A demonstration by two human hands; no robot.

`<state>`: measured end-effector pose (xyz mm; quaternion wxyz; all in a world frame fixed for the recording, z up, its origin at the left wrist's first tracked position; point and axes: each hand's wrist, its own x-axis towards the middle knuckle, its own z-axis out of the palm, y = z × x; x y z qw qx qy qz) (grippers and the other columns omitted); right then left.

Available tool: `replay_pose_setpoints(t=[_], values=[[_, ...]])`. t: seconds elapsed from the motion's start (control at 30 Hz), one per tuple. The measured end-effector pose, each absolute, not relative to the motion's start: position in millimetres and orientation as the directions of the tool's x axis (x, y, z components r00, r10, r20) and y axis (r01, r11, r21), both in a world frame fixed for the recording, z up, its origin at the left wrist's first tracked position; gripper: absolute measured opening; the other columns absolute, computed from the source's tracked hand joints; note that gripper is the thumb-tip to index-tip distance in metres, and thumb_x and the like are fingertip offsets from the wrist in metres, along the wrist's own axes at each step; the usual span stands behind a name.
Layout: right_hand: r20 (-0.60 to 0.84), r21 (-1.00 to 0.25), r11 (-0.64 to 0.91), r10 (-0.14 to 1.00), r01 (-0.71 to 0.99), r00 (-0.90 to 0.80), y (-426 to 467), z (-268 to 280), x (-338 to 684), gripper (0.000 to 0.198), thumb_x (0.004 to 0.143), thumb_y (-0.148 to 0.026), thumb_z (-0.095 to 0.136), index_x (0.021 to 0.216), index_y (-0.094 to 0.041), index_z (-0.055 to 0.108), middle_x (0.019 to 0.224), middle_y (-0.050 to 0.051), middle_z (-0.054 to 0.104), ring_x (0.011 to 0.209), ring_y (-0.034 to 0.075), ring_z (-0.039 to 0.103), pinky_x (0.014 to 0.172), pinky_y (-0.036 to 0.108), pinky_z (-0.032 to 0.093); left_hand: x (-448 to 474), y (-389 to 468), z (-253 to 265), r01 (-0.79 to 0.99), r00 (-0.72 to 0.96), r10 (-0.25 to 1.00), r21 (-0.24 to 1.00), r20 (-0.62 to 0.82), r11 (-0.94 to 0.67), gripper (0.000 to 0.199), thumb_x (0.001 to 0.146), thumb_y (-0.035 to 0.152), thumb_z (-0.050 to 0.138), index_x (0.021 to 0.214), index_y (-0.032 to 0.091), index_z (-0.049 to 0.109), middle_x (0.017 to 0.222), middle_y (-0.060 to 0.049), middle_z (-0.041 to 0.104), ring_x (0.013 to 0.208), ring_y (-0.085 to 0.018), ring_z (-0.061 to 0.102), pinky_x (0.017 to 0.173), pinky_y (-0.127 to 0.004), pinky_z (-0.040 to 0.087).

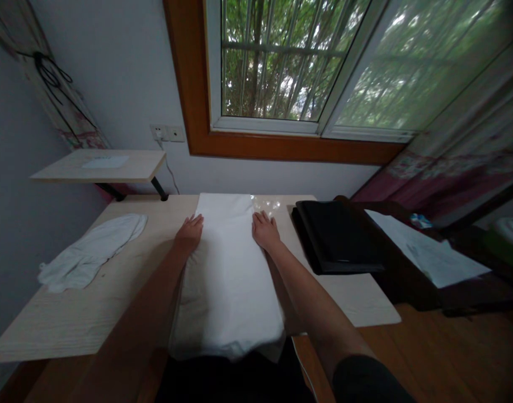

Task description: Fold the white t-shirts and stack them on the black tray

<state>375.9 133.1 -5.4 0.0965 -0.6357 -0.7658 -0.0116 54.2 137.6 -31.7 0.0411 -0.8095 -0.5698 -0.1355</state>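
A long white folded cloth [231, 280] lies lengthwise on the wooden table, its near end hanging at the front edge by my body. My left hand [189, 232] rests at the cloth's left edge toward the far end, fingers stretched out. On the opposite edge, at about the same height, my right hand [265, 229] lies with its fingers extended and touching the cloth. Neither hand is wrapped around anything. The palms and the undersides of the fingers are hidden.
A crumpled white cloth [92, 252] lies on the table [130, 302] at left, below a small raised shelf [100, 166]. Black folders [338, 235] sit at right. Farther right, papers [424, 252] rest on dark furniture. A wall socket [167, 133] and window stand behind.
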Motion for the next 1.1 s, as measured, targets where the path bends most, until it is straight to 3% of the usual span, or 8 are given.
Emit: replay_pose_setpoints(t=[0.4,0.57,0.77,1.1], values=[[0.161,-0.100,0.064,0.986,0.993,-0.047,125,-5,373,0.054,0.105,-0.030,0.026,0.153,-0.015,0.043,0.164,0.013,0.036,0.153,0.031,0.025,0.120,0.058,0.024,61,112,-25,0.970,0.199,0.936,0.077,0.289,-0.229,0.054,0.102,0.033,0.030,0.153,0.022,0.043,0.163,-0.007,0.038,0.152,-0.027,0.033,0.124,-0.054,0.024],[0.222,-0.111,0.085,0.973,0.990,-0.058,129,-2,357,0.057,0.100,-0.016,0.029,0.156,-0.010,0.037,0.169,0.015,0.020,0.155,0.030,0.021,0.123,0.053,0.020,63,99,-25,0.971,0.197,0.944,0.078,0.266,-0.225,0.057,0.103,0.041,0.029,0.156,0.023,0.039,0.165,-0.006,0.033,0.153,-0.031,0.028,0.123,-0.059,0.021],[0.236,-0.150,0.354,0.920,0.923,-0.314,137,-5,311,0.055,0.106,-0.039,0.034,0.157,-0.020,0.037,0.169,0.010,0.023,0.155,0.026,0.023,0.124,0.049,0.021,64,100,-22,0.969,0.189,0.951,0.111,0.243,-0.221,0.058,0.103,0.041,0.028,0.158,0.022,0.036,0.166,-0.009,0.032,0.154,-0.031,0.027,0.124,-0.061,0.018],[0.164,-0.164,0.209,0.970,0.964,-0.182,152,-14,342,0.063,0.106,-0.048,0.032,0.157,-0.011,0.036,0.166,0.016,0.028,0.155,0.027,0.024,0.124,0.046,0.021,63,101,-20,0.970,0.186,0.959,0.113,0.213,-0.213,0.059,0.104,0.045,0.028,0.158,0.024,0.034,0.166,-0.009,0.030,0.155,-0.031,0.025,0.123,-0.064,0.014]])
